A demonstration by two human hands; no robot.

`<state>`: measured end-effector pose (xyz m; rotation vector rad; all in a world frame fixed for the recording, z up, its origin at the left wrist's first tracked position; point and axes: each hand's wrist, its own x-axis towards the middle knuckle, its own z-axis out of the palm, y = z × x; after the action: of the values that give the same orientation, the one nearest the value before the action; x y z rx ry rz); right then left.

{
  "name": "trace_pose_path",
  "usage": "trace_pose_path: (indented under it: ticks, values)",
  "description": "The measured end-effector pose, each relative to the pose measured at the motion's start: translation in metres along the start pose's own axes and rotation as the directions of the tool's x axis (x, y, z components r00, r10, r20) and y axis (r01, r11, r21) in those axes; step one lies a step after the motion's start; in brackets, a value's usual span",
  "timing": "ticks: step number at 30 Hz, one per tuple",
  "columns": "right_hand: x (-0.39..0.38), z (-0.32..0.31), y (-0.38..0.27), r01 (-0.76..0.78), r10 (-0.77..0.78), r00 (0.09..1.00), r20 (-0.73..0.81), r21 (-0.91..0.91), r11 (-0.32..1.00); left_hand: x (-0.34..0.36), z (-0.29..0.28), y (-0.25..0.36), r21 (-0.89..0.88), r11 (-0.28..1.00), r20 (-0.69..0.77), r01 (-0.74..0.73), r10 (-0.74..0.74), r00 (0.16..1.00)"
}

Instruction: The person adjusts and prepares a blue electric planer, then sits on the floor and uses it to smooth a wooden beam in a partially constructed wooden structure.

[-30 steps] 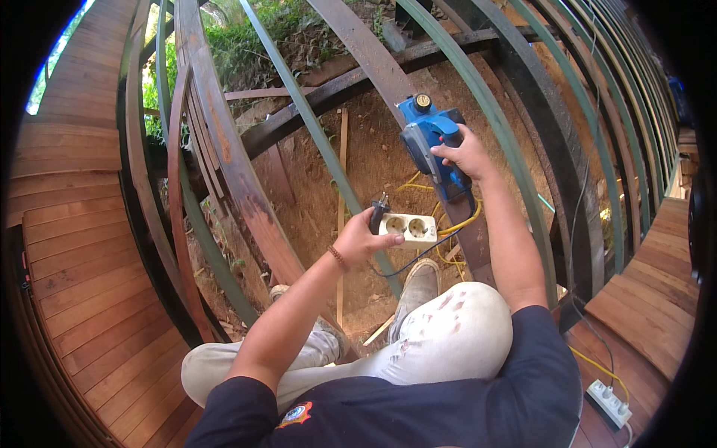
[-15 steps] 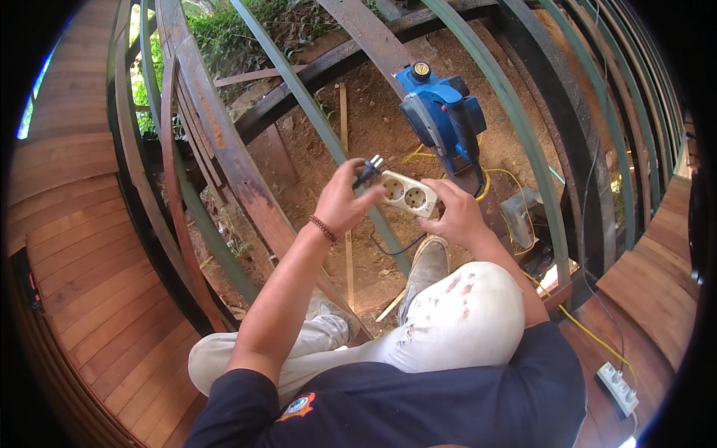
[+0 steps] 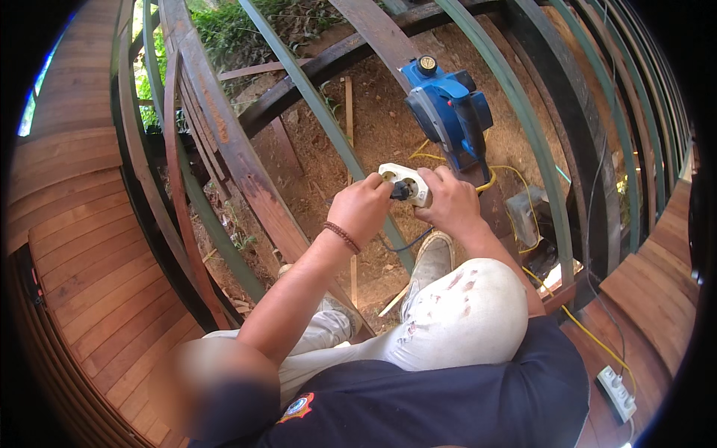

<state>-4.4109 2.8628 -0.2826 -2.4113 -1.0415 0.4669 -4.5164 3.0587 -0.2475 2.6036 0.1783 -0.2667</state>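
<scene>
My left hand [image 3: 364, 210] is closed around a black plug [image 3: 404, 189], whose front is against the nearer socket of a white two-way socket block [image 3: 390, 172]. How deep the pins sit in it cannot be seen. The block's right end is gripped by my right hand [image 3: 450, 200], thumb below and fingers on top. A dark cord [image 3: 415, 243] hangs under the hands. Just beyond them, a blue electric planer [image 3: 448, 112] with a black handle rests on a wooden beam.
Green and dark joists [image 3: 497, 82] cross above bare soil [image 3: 381, 112], with open gaps between them. Finished decking [image 3: 97, 284] lies to the left. A yellow cord [image 3: 594, 340] runs to a white power strip [image 3: 617, 393] at lower right. A grey block [image 3: 525, 213] sits below the joists.
My left hand has brought the plug right and down onto the socket block, its pins no longer showing. The block has tilted in my right hand. A blurred shape now covers the lower left.
</scene>
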Motion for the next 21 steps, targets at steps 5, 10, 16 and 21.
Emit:
trace_pose_path:
  ticks: [5,10,16,21]
  values:
    - [0.0,-0.006,-0.001,-0.008,0.01,0.998,0.063,-0.03,1.0,0.001,0.006,0.002,0.013,0.993,-0.071,-0.117,0.117,0.991]
    - [0.001,-0.006,-0.003,-0.01,0.014,0.991,0.137,-0.032,0.999,0.005,0.007,0.002,0.055,0.989,-0.056,-0.14,0.143,0.988]
    - [0.001,-0.006,-0.002,-0.001,0.005,0.987,0.16,-0.026,1.0,0.008,-0.002,0.009,0.133,0.975,0.009,-0.178,0.179,0.984]
    - [0.005,-0.011,-0.007,0.019,-0.019,0.964,0.267,0.003,1.0,0.007,0.001,0.011,0.211,0.936,0.117,-0.282,0.262,0.958]
